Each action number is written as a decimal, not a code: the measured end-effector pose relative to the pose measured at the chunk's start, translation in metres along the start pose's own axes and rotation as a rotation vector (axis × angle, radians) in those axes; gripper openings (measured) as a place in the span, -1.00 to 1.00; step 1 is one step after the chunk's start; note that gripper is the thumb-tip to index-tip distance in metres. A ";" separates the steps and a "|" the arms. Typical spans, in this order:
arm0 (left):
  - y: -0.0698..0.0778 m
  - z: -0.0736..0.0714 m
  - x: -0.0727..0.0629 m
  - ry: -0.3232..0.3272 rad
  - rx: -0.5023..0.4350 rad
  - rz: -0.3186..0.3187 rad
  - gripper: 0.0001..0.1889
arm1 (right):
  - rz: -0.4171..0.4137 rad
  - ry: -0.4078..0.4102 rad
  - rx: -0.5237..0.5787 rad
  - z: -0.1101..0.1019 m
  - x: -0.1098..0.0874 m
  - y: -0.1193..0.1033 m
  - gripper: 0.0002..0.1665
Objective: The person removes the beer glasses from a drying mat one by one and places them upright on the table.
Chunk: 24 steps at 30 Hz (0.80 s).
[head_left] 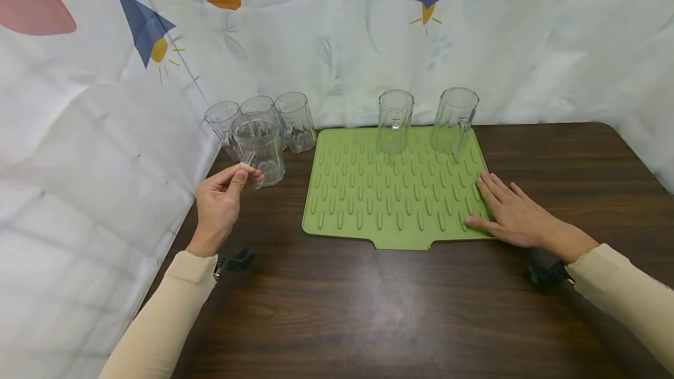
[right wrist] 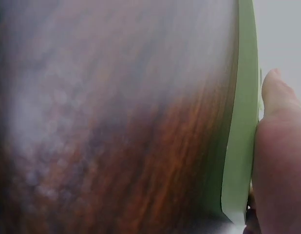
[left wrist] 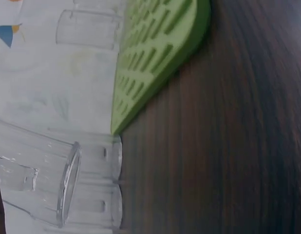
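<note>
My left hand (head_left: pixel 218 203) pinches the handle of a clear glass mug (head_left: pixel 265 154) between thumb and fingers. In the left wrist view this mug (left wrist: pixel 36 170) is upright, its base raised off the table. Three more clear mugs (head_left: pixel 296 121) stand behind it in the back left corner. My right hand (head_left: pixel 513 212) rests with extended fingers on the right edge of a green ridged drying mat (head_left: pixel 368 192). Two glass mugs, one near the middle (head_left: pixel 396 121) and one toward the right (head_left: pixel 457 121), stand upright at the mat's back. The right wrist view shows the thumb (right wrist: pixel 279 95) beside the mat's edge.
The dark wood table (head_left: pixel 326 303) extends in front of the mat and to its right. A white patterned curtain (head_left: pixel 337 45) hangs close behind the mugs and along the left side. Dark straps (head_left: pixel 234 260) sit at both wrists.
</note>
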<state>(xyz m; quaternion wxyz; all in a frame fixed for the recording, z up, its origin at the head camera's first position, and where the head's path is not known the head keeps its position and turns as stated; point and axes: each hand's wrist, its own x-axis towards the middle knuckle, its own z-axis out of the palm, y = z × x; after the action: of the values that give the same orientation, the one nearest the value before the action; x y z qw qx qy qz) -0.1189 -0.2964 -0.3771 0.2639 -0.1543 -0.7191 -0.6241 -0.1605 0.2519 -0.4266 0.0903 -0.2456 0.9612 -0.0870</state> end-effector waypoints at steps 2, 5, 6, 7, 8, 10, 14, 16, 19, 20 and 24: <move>-0.003 -0.006 -0.001 0.011 -0.014 -0.011 -0.77 | 0.002 -0.001 -0.004 0.001 0.000 0.000 0.19; -0.008 -0.015 -0.003 0.025 -0.018 -0.023 -0.76 | 0.004 -0.010 -0.002 0.002 0.001 0.001 0.19; -0.009 -0.018 -0.004 0.031 -0.021 -0.024 -0.76 | 0.004 -0.013 -0.001 0.002 0.001 0.002 0.19; -0.011 -0.021 -0.004 0.033 -0.014 -0.023 -0.76 | 0.003 -0.015 0.000 0.003 0.001 0.002 0.19; -0.013 -0.024 -0.005 0.035 -0.012 -0.023 -0.76 | 0.005 -0.018 0.001 0.003 0.000 0.002 0.19; -0.016 -0.028 -0.005 0.048 -0.007 -0.025 -0.75 | 0.003 -0.019 0.003 0.004 0.000 0.003 0.19; -0.021 -0.036 -0.007 0.070 -0.002 -0.038 -0.72 | 0.007 -0.013 0.008 0.004 0.000 0.002 0.18; -0.023 -0.039 -0.008 0.079 -0.004 -0.046 -0.73 | 0.008 -0.010 0.009 0.004 0.000 0.002 0.18; -0.026 -0.044 -0.009 0.097 -0.009 -0.061 -0.73 | 0.006 -0.009 0.011 0.005 -0.001 0.002 0.18; -0.027 -0.045 -0.009 0.106 -0.012 -0.069 -0.73 | 0.007 -0.009 0.011 0.005 -0.001 0.002 0.19; -0.029 -0.049 -0.010 0.149 -0.013 -0.105 -0.71 | 0.006 -0.002 0.010 0.005 0.000 0.002 0.19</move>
<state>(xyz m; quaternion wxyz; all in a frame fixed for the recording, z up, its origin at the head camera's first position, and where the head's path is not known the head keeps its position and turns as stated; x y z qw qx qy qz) -0.1174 -0.3488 -0.4030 0.2823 -0.0711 -0.7006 -0.6515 -0.1604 0.2535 -0.4315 0.0928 -0.2422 0.9615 -0.0913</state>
